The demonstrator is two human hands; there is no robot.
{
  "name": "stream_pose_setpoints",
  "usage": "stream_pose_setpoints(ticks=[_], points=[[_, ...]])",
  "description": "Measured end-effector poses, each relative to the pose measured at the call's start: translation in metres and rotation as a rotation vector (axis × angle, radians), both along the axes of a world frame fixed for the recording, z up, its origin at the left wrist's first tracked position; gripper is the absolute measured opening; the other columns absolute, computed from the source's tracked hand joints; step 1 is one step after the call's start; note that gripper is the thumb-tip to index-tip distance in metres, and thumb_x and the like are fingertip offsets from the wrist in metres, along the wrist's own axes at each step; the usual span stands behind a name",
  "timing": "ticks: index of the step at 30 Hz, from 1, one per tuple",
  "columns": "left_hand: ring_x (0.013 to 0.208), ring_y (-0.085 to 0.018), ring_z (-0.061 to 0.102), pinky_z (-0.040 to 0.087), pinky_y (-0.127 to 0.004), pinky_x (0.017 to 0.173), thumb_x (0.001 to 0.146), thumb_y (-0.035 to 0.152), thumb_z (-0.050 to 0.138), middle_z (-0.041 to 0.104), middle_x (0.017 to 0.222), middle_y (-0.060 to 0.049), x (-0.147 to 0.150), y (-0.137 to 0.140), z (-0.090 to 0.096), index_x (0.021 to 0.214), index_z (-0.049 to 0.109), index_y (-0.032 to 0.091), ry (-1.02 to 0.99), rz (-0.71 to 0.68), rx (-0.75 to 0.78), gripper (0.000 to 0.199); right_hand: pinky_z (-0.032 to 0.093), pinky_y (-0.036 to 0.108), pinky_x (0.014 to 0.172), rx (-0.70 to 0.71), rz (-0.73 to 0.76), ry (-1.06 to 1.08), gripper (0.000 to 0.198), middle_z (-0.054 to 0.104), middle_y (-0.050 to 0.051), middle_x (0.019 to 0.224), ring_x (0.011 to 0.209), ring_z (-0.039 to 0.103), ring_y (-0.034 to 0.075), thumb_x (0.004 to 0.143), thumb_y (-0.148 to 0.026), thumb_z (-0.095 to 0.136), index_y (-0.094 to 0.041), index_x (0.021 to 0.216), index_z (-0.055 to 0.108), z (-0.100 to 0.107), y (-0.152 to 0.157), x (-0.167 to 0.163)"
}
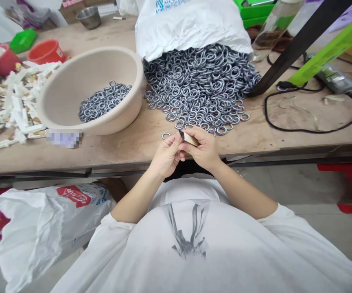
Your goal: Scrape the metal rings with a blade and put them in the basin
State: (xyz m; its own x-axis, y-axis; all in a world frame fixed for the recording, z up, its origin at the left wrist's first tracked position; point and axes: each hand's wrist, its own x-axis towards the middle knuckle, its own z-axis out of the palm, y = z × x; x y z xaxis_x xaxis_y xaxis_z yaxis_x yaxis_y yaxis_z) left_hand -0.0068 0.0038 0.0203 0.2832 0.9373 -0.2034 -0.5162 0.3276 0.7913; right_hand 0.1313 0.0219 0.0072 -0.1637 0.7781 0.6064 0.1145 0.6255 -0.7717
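Note:
Just beyond the table's front edge, my right hand [204, 147] is closed around a short cream-coloured piece with a dark end [189, 139]. It may be a small handle or blade, but its kind is unclear. My left hand [167, 154] is in a pinch right beside the dark end; whatever its fingertips hold is hidden. A wide heap of grey metal rings [200, 87] lies on the table past my hands, spilling from a white sack [191, 28]. One loose ring [165, 135] rests near my left fingers. More grey rings [104, 101] fill part of a beige basin [130, 106] on the left.
White strip-like pieces [20, 110] are piled left of the basin, near a red bowl [46, 51] and a green tray [23, 40]. A dark post [300, 44] rises right of the rings, with a black cable [313, 131] looping beside it. Another white sack [41, 219] stands below the table.

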Motion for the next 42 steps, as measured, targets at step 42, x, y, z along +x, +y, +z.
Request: stream_pose_setpoints(ticks=[42], points=[[0.039,-0.005,0.021,0.017,-0.022,0.039,0.078,0.077,0.062,0.019,0.046,0.005,0.006,-0.022,0.013,0.059,0.026,0.017,0.066,0.146,0.063,0.073,0.025,0.033,0.056,0.036,0.023,-0.300,0.060,0.041,-0.001,0.061,0.056,0.038,0.014,0.105,-0.061,0.049,-0.019,0.064,0.043,0.014,-0.024,-0.002]])
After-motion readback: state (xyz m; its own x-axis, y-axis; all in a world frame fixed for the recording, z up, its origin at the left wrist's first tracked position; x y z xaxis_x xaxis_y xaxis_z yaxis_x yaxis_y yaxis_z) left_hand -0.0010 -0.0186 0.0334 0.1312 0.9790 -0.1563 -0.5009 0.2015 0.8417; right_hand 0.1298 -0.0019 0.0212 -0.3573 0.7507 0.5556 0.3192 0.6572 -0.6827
